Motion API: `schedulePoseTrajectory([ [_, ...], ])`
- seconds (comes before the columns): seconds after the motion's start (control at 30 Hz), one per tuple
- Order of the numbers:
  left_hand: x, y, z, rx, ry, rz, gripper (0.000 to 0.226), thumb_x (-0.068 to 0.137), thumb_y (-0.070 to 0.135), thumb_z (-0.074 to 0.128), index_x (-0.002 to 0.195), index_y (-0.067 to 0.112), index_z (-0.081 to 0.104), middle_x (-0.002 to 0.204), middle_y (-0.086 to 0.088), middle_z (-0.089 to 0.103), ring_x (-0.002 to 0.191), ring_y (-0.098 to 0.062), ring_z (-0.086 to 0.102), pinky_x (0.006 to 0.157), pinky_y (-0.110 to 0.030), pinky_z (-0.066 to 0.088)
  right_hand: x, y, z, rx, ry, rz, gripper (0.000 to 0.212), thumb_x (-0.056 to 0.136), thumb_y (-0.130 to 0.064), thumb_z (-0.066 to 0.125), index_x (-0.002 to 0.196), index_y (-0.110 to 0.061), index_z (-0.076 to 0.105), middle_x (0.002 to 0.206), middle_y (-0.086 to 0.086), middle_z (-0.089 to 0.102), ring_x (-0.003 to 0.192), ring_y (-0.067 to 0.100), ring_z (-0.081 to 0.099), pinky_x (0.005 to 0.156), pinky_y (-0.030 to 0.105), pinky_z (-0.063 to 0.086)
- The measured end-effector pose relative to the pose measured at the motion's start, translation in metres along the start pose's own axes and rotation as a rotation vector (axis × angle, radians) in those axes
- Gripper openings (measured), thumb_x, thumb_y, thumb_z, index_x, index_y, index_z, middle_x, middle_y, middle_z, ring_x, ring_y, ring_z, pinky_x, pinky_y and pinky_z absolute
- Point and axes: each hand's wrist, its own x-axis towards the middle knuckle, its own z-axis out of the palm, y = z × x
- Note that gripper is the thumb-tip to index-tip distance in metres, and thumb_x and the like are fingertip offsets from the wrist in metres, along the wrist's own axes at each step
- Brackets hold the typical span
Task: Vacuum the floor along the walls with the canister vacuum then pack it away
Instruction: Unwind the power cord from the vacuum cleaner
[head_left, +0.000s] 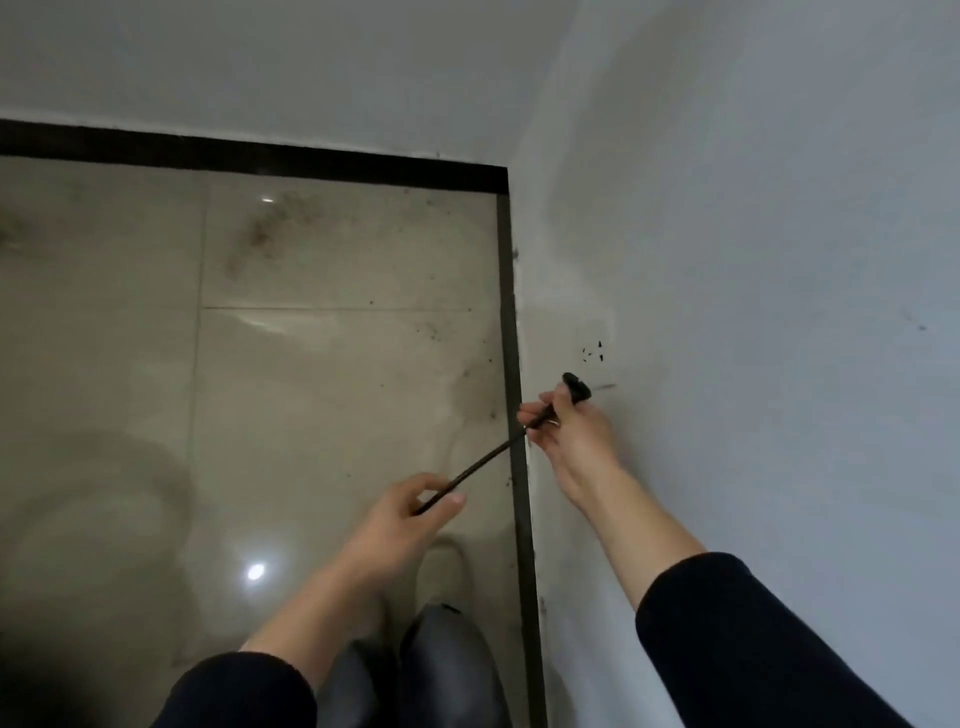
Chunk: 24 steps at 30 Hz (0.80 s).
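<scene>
My right hand (566, 431) grips a black power plug (575, 387) close to a white wall socket (592, 353) low on the right wall; the plug's prongs point at the wall just below the socket holes. A thin black cord (480, 465) runs from the plug down and left to my left hand (410, 512), which pinches it between thumb and fingers. The vacuum itself is out of view.
Glossy beige floor tiles (291, 374) carry dust smudges and dark specks near the corner. A black skirting strip (514, 364) lines the right wall and the far wall. My shoe (441, 571) and dark trouser knee sit beside the skirting at the bottom.
</scene>
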Motion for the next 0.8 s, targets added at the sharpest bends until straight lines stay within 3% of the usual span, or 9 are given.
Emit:
schedulePoseTrajectory([
  [0.1, 0.037, 0.011, 0.000, 0.097, 0.069, 0.081, 0.017, 0.098, 0.034, 0.055, 0.091, 0.027, 0.069, 0.056, 0.018, 0.056, 0.054, 0.003, 0.048, 0.053, -0.019, 0.033, 0.035, 0.001, 0.008, 0.125, -0.001, 0.017, 0.028, 0.106, -0.023, 0.038, 0.085, -0.008, 0.050, 0.081, 0.012, 0.060, 0.068, 0.018, 0.060, 0.060, 0.024, 0.047],
  [0.27, 0.079, 0.033, -0.009, 0.208, 0.203, 0.092, 0.017, 0.098, 0.031, 0.056, 0.093, 0.025, 0.071, 0.067, 0.013, 0.058, 0.059, -0.002, 0.049, 0.055, -0.017, 0.034, 0.070, -0.004, 0.010, 0.330, 0.004, 0.078, 0.028, 0.104, -0.027, 0.044, 0.087, -0.006, 0.054, 0.085, 0.013, 0.064, 0.069, 0.017, 0.066, 0.063, 0.023, 0.056],
  [0.37, 0.089, 0.041, -0.009, 0.211, 0.250, 0.083, 0.017, 0.098, 0.028, 0.056, 0.089, 0.024, 0.071, 0.070, 0.005, 0.063, 0.065, -0.013, 0.055, 0.059, -0.022, 0.037, 0.074, -0.007, 0.013, 0.450, 0.025, 0.132, 0.030, 0.103, -0.028, 0.045, 0.085, -0.005, 0.055, 0.084, 0.012, 0.066, 0.071, 0.017, 0.067, 0.059, 0.022, 0.056],
  [0.5, 0.095, 0.049, -0.009, 0.192, 0.316, 0.081, 0.020, 0.097, 0.025, 0.057, 0.095, 0.015, 0.074, 0.065, 0.006, 0.060, 0.061, -0.009, 0.051, 0.059, -0.023, 0.037, 0.072, -0.014, 0.022, 0.576, 0.065, 0.166, 0.033, 0.104, -0.027, 0.042, 0.082, -0.006, 0.053, 0.077, 0.011, 0.064, 0.072, 0.019, 0.065, 0.063, 0.023, 0.058],
  [0.7, 0.098, 0.057, -0.014, 0.166, 0.317, 0.087, 0.019, 0.097, 0.023, 0.058, 0.095, 0.015, 0.075, 0.056, 0.007, 0.054, 0.054, -0.010, 0.046, 0.057, -0.027, 0.035, 0.073, -0.018, 0.030, 0.595, 0.150, 0.105, 0.030, 0.104, -0.024, 0.044, 0.083, -0.005, 0.053, 0.070, 0.010, 0.064, 0.065, 0.019, 0.065, 0.056, 0.022, 0.057],
  [0.8, 0.097, 0.062, -0.010, 0.169, 0.287, 0.093, 0.019, 0.097, 0.024, 0.058, 0.095, 0.017, 0.075, 0.065, -0.001, 0.063, 0.063, -0.020, 0.056, 0.062, -0.034, 0.042, 0.078, -0.017, 0.031, 0.610, 0.166, 0.072, 0.028, 0.104, -0.025, 0.044, 0.085, -0.005, 0.054, 0.072, 0.010, 0.065, 0.063, 0.018, 0.066, 0.055, 0.021, 0.055],
])
